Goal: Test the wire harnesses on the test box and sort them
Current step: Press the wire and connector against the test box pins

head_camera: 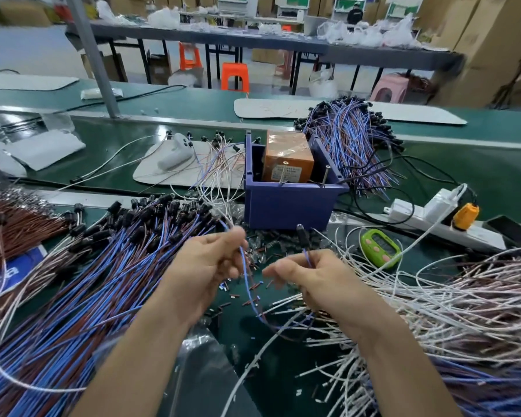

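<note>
The counter (463, 164) is dark green. A blue-violet bin (289, 206) holds an orange-brown box (288, 155). Left, heaped wires (103, 281) run blue and brown with black ends; right, a white tangle (433, 311). One held harness (246, 284) is blue, black-tipped. The timer (381, 246) is lime green with pink buttons; stools (235, 76) behind, bright orange.

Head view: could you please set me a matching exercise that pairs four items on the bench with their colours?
Things:
1. bin
2. box inside the bin
3. timer
4. power strip

Colours:
A. green
B. white
C. blue
D. orange

Pairs: 1-C, 2-D, 3-A, 4-B
</note>
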